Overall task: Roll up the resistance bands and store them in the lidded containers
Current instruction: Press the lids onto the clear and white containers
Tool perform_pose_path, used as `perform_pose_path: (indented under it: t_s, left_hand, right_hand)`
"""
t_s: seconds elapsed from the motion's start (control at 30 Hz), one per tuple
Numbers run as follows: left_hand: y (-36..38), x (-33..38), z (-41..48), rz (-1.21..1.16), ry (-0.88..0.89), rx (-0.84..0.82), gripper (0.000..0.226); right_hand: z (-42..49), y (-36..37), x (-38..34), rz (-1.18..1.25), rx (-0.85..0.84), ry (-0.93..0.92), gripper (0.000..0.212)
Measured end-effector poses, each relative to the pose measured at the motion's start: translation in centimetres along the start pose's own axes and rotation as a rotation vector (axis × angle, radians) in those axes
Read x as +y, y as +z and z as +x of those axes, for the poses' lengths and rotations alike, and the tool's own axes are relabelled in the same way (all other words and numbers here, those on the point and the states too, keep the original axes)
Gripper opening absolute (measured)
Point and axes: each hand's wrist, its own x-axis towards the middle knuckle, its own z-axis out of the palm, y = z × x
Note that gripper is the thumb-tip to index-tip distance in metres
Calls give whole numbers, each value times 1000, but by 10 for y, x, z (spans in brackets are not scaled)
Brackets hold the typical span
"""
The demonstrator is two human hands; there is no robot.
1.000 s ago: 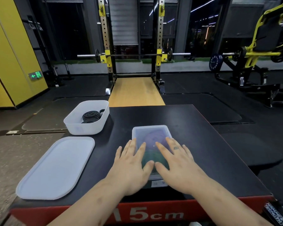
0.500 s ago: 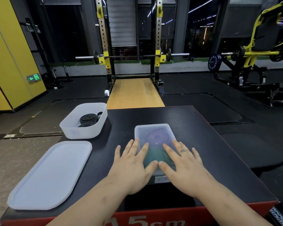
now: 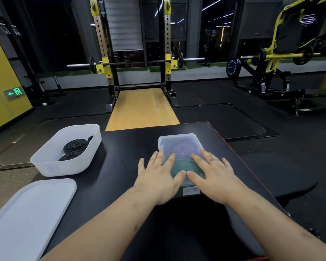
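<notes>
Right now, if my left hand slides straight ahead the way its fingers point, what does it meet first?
Nothing standing, it seems. Your left hand lies flat on the closed container's lid; it would run along that lid to its far edge, then bare tabletop. The open tub sits off left.

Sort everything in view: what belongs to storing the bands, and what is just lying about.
Belongs to the job:
left hand and right hand, flat on the closed container
coloured bands inside it
open container holding black rolled bands
loose lid

Just lying about:
black box underneath
squat rack, barbell
yellow machine, weight plate
exit sign
</notes>
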Motion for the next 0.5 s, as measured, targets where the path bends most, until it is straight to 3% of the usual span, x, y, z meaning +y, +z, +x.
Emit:
perform_pose_path:
  t_s: [0.5]
  left_hand:
    - [-5,42,110,-22,-3,-7,75]
  right_hand:
    - [94,-23,64,17,15,40,75]
